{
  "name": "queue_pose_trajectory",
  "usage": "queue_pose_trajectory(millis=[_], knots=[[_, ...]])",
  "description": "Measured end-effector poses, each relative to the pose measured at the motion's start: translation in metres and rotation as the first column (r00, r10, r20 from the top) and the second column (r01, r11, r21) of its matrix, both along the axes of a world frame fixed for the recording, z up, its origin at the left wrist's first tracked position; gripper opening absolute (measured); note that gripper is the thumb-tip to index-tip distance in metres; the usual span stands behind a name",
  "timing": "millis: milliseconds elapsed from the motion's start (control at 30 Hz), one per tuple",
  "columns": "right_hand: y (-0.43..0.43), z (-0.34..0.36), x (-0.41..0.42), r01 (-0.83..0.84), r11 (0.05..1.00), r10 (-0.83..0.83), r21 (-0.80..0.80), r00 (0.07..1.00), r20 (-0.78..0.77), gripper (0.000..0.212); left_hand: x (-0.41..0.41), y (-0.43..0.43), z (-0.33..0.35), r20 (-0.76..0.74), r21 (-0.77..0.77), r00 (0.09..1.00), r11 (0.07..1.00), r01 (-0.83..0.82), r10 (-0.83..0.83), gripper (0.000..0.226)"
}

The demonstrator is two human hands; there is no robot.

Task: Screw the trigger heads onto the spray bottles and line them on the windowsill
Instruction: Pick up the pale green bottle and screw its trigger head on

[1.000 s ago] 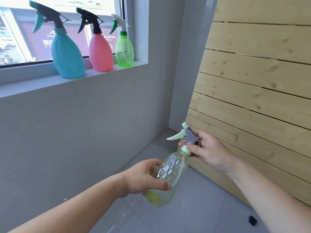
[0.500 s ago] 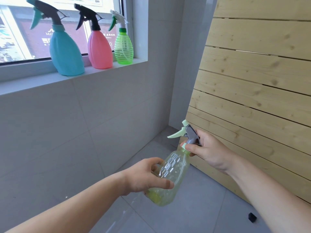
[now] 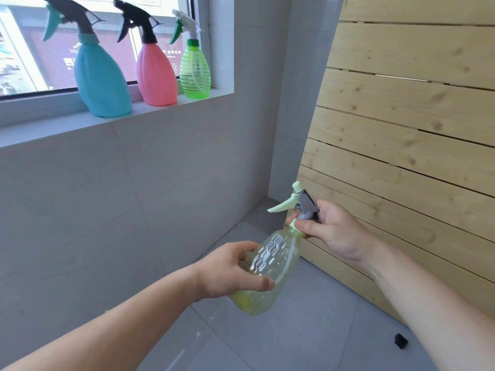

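My left hand (image 3: 233, 271) grips the body of a clear yellow-green spray bottle (image 3: 278, 263), held tilted in front of me above the floor. My right hand (image 3: 332, 228) is closed around its grey and mint trigger head (image 3: 297, 204) at the bottle's neck. On the windowsill (image 3: 160, 111) stand three bottles with trigger heads on: a blue bottle (image 3: 99, 79), a pink bottle (image 3: 156, 73) and a small green bottle (image 3: 194, 70).
A leaning panel of pale wooden slats (image 3: 401, 145) fills the right side. Grey tiled wall (image 3: 107, 210) runs below the sill, grey floor tiles (image 3: 308, 330) lie below. A small black piece (image 3: 401, 340) lies on the floor at the right.
The view has shifted slightly down and left, so the sill bottles sit higher in frame. My right hand has turned a little on the trigger head; the bottle stays in both hands.
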State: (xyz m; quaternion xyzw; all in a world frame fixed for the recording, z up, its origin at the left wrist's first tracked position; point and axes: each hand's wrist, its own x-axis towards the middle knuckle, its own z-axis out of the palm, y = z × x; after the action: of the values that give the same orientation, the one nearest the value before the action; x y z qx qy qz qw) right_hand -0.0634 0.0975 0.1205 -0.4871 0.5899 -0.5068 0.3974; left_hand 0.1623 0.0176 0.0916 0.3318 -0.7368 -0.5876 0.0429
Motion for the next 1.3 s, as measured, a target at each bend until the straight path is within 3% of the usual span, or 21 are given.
queue_pose_trajectory(millis=[133, 200, 300, 400, 500, 567, 667, 800, 933, 1000, 1167, 1300], knots=[[-0.005, -0.010, 0.007, 0.151, 0.989, -0.149, -0.003, 0.969, -0.198, 0.020, 0.001, 0.002, -0.002, 0.015, 0.019, 1.000, 1.000, 0.001, -0.002, 0.047], [-0.005, -0.008, 0.009, 0.175, 0.985, -0.174, -0.006, 0.971, -0.163, 0.020, 0.001, 0.001, -0.001, 0.005, 0.018, 1.000, 1.000, 0.002, -0.002, 0.049], [-0.001, -0.001, 0.006, 0.036, 0.998, -0.036, 0.049, 0.999, -0.004, 0.029, 0.002, -0.001, 0.001, -0.002, 0.008, 1.000, 1.000, 0.000, 0.000, 0.048], [0.002, 0.001, 0.003, -0.020, 1.000, 0.018, 0.025, 0.998, 0.059, 0.017, 0.003, -0.004, 0.000, -0.004, 0.001, 1.000, 1.000, 0.002, -0.002, 0.043], [-0.001, -0.004, 0.006, 0.094, 0.995, -0.092, 0.037, 0.994, -0.051, 0.013, 0.003, -0.003, -0.002, -0.003, 0.000, 1.000, 1.000, 0.010, -0.010, 0.044], [-0.003, -0.006, 0.009, 0.145, 0.988, -0.140, 0.048, 0.985, -0.100, 0.021, 0.004, -0.003, -0.004, 0.001, 0.002, 1.000, 1.000, 0.011, -0.011, 0.047], [-0.001, -0.004, 0.010, 0.086, 0.992, -0.084, 0.087, 0.996, -0.030, 0.035, 0.005, -0.005, -0.004, -0.001, 0.001, 1.000, 1.000, 0.005, -0.005, 0.049], [0.002, -0.001, 0.007, 0.037, 0.997, -0.042, 0.075, 0.996, 0.075, 0.029, 0.007, -0.007, -0.002, -0.010, -0.015, 1.000, 1.000, 0.014, -0.014, 0.044], [-0.001, 0.000, 0.016, 0.137, 0.987, -0.134, 0.079, 0.990, -0.040, 0.019, 0.005, -0.006, -0.004, -0.008, -0.014, 1.000, 1.000, 0.015, -0.015, 0.043], [-0.003, -0.001, 0.018, 0.193, 0.979, -0.187, 0.069, 0.979, -0.084, 0.027, 0.004, -0.005, -0.004, -0.015, -0.025, 1.000, 1.000, 0.014, -0.015, 0.045], [0.002, 0.004, 0.007, 0.075, 0.993, -0.079, 0.094, 0.996, 0.045, 0.033, 0.002, -0.006, -0.003, -0.031, -0.058, 0.999, 0.998, 0.004, -0.005, 0.048], [-0.002, 0.004, 0.009, 0.156, 0.987, -0.152, 0.039, 0.984, -0.091, 0.025, 0.000, -0.004, -0.005, -0.037, -0.085, 0.999, 0.996, -0.019, 0.016, 0.051]])
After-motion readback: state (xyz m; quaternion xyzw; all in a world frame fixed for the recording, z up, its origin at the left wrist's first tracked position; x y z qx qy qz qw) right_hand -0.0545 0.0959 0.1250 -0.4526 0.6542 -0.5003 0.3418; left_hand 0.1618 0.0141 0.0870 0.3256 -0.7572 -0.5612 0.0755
